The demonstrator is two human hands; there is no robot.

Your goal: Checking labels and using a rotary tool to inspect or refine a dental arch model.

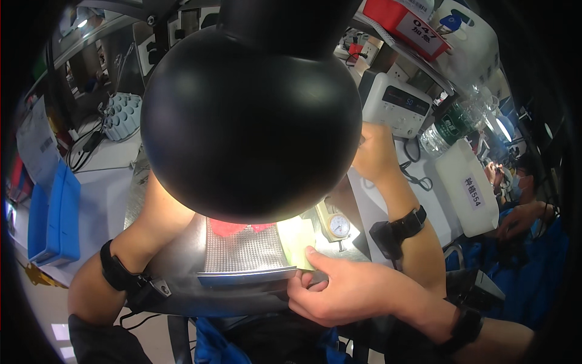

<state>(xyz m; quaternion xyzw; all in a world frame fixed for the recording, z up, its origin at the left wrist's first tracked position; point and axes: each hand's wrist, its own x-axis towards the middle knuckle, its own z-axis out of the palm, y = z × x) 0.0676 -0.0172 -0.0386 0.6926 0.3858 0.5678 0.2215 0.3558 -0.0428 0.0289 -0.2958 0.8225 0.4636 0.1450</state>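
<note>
At the lower edge we saw the blue garment (218, 343) of the person at work. Just above it, toward the lower right, we found a co-worker's hand (336, 294), its fingers curled together by the right end of a metal strip (245, 277), its thumb over a pale green sheet (296, 246); we could not tell whether it gripped either. The strip ran along the front of a studded pad (242, 252) in the lower middle, with a red piece (227, 227) on its back part, partly hidden by a big black lamp (251, 127).

The person's left hand (171, 205) went under the lamp at the left of centre, and the right hand (376, 148) met its right rim; the fingers of both were hidden, so we could not tell whether they were apart, together or clamped on something. Between the pad and the right forearm we noticed a round dial gauge (337, 225) on the surface (167, 258).

Farther out we saw a blue tub (63, 233) at the left, a white container (476, 209) at the right, then a white control box (394, 118) and a bottle (451, 124), a grey rack (123, 118) in the upper left, and a red bin (400, 24) in the upper right.
</note>
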